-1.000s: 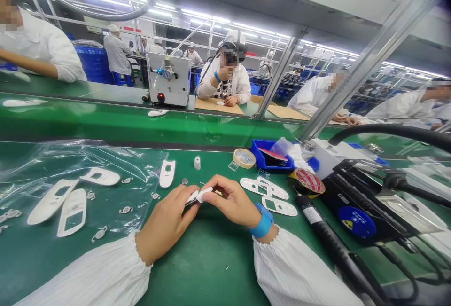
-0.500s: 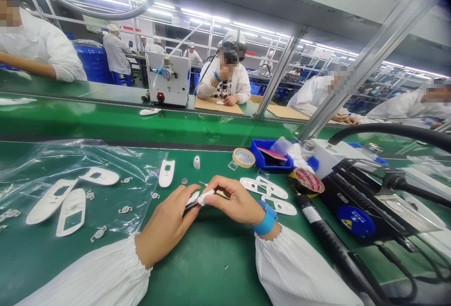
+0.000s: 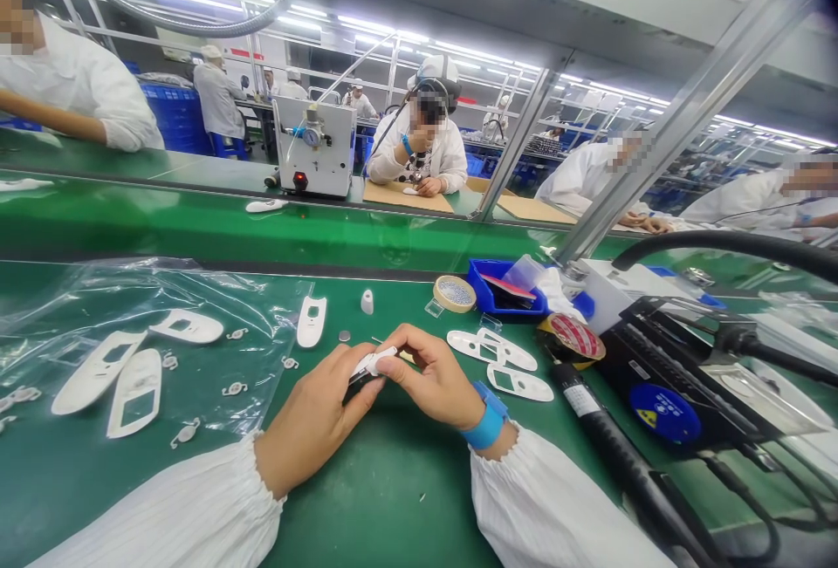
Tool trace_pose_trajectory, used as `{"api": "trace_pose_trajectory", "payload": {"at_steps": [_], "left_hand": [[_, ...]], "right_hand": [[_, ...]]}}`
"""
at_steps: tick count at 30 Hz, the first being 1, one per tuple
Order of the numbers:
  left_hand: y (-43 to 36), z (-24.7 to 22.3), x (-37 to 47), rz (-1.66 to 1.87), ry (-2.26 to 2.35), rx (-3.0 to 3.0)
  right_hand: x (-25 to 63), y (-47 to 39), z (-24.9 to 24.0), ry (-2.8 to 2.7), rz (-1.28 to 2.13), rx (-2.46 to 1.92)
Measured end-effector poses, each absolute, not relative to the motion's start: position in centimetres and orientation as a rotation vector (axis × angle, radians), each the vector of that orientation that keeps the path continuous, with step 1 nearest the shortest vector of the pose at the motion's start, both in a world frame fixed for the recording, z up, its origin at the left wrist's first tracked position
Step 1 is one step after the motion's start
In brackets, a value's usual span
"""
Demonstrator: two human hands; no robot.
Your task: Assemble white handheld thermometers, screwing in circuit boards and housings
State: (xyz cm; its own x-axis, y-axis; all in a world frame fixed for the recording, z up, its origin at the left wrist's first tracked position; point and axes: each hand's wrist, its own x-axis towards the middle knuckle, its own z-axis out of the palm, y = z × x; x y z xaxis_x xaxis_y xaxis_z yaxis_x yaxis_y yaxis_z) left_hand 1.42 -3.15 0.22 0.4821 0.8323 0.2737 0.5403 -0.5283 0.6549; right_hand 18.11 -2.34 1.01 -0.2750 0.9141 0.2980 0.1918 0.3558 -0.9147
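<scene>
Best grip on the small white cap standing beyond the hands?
I'd pinch the small white cap by its two sides, coming from above and the right. It appears to stand on end, taller than wide, so its sides are exposed. The grey disc and a flat white cover lie to its left, making that approach tighter.

The piece point(image 3: 367, 366) we hold is white and black, though its dark part may be deep grey. We see our bright blue wristband point(image 3: 488, 420), white sleeves point(image 3: 543, 498) with faint stripes, white shells point(image 3: 82, 386) on a green bench point(image 3: 367, 481), a blue bin point(image 3: 484, 293), and a red-and-white patterned roll point(image 3: 576, 338) edged yellow.
</scene>
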Motion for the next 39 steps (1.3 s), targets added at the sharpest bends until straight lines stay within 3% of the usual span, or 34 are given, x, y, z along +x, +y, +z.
{"api": "trace_pose_trajectory", "payload": {"at_steps": [5,11,23,32,39], "left_hand": [[-2.9,-0.2,1.1,0.956,1.100,2.404],[-2.6,-0.5,0.5,0.874,1.103,2.455],[-2.4,1.0,1.9,0.762,0.958,0.963],[-2.2,0.2,2.0,0.753,0.898,0.971],[-1.7,1.8,1.2,0.946,0.916,0.948]], "right_hand": [[17.5,-2.4,0.5,-1.594,1.044,-0.939],[17.2,-2.5,0.3,-1.525,1.171,-0.901],[17.6,-1.0,-0.4,-1.512,1.133,-1.117],[16.9,-1.2,-0.8,-1.559,1.329,-0.983],[17.6,-0.6,-1.1,-1.501,1.221,-1.146]]}}
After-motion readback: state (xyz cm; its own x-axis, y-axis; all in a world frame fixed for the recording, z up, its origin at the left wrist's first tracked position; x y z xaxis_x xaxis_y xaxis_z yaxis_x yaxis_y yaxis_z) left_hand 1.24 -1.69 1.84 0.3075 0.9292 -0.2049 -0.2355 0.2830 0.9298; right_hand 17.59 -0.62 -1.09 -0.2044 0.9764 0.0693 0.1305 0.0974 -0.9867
